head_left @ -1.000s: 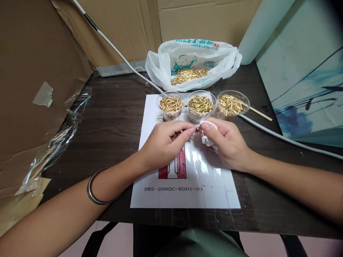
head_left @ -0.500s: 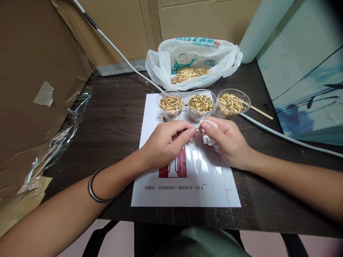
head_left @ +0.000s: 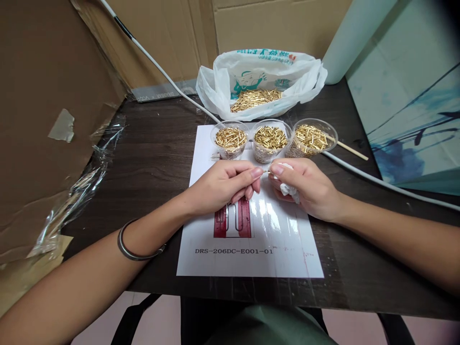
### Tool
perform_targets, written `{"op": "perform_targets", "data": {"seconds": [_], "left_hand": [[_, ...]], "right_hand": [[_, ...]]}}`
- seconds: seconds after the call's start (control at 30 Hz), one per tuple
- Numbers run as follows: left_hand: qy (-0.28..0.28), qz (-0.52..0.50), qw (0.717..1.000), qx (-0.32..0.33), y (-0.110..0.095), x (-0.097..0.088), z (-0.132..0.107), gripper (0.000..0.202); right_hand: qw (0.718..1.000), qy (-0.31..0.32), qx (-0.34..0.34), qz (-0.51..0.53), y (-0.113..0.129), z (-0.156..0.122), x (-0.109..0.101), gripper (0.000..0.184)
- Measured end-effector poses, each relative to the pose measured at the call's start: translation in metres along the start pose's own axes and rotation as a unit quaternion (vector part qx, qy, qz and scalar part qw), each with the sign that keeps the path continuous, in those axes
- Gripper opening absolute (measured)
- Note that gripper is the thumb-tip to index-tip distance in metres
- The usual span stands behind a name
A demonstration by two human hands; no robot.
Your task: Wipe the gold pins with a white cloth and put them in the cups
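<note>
1. A slim metal pin (head_left: 266,171) is pinched by left hand (head_left: 223,184) and right hand (head_left: 312,184), well in from the near edge of the tabletop (head_left: 151,143)!
2. White tissue (head_left: 290,191), too, is clamped in the right.
3. Plastic cups (head_left: 266,155) are ranged beyond.

- Slim gold-toned metal pins (head_left: 270,138) gleam, smooth and shiny, in three clear, round, glossy plastic cups (head_left: 270,156).
- A crumpled white wad (head_left: 289,189), tissue or cloth, shows a matt surface.
- A thin, crinkled white plastic bag (head_left: 306,90) carries a faint sheen.
- A white rectangular paper sheet (head_left: 283,258) throws back glossy glare.
- A dark brown wood-grain tabletop (head_left: 154,143) looks smooth.
- A round grey metal bangle (head_left: 138,258) shines.
</note>
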State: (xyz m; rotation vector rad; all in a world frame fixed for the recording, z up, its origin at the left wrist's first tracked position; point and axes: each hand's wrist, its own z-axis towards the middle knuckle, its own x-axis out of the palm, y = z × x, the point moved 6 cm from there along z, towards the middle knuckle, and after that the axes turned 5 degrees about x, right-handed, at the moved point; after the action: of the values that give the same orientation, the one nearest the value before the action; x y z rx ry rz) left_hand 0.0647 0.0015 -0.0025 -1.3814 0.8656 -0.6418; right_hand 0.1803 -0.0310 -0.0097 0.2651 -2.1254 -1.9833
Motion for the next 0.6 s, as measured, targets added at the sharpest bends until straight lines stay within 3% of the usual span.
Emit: {"op": "perform_targets", "data": {"seconds": [0.6], "left_hand": [[-0.003, 0.032, 0.999, -0.002, -0.002, -0.0025, -0.0006, 0.027]], "right_hand": [[0.998, 0.024, 0.017, 0.061, -0.0037, -0.0014, -0.0008, 0.036]]}}
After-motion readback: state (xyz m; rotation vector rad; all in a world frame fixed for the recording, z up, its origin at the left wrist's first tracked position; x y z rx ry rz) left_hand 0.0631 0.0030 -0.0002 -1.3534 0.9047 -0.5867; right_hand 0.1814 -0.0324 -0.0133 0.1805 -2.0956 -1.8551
